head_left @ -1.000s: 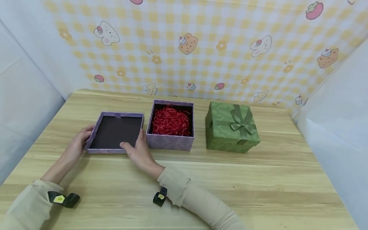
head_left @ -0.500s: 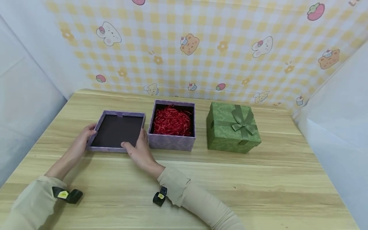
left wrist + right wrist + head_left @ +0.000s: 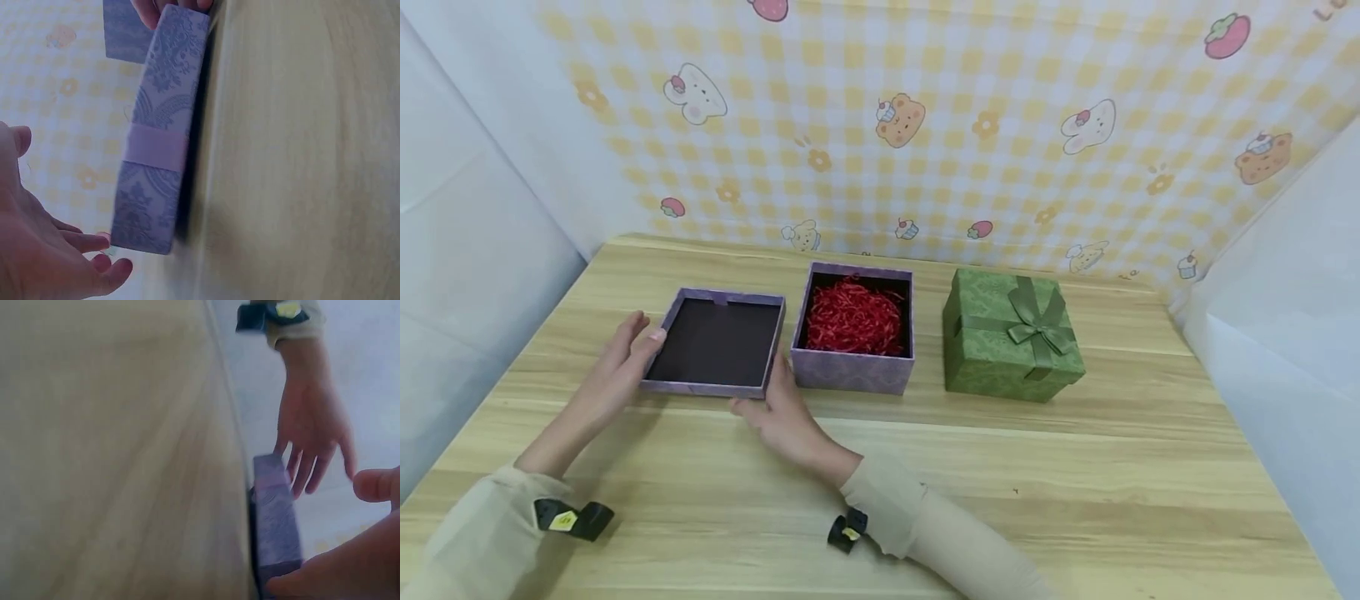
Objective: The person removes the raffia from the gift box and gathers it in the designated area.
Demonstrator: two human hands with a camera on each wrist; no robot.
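A purple patterned box lid (image 3: 717, 340) lies upside down on the wooden table, its black inside facing up. My left hand (image 3: 606, 375) is at the lid's left side with fingers extended; in the left wrist view its fingertips reach the corner of the lid's side wall (image 3: 156, 147), which has a pink band. At the front right corner, my right hand (image 3: 792, 425) has its fingers along the lid's right side and its thumb off the rim. The matching purple box (image 3: 850, 372), filled with red shredded paper (image 3: 853, 318), stands just right of the lid.
A green gift box (image 3: 1011, 337) with a ribbon bow stands farther right on the wooden table (image 3: 1075, 500). Behind the table hangs a yellow checked cloth (image 3: 955, 142) with cartoon prints. White sheets (image 3: 467, 250) close off both sides.
My right thumb has come off the lid's front rim, and the right hand has drawn back slightly. The left hand's hold has loosened. The view has shifted a little.
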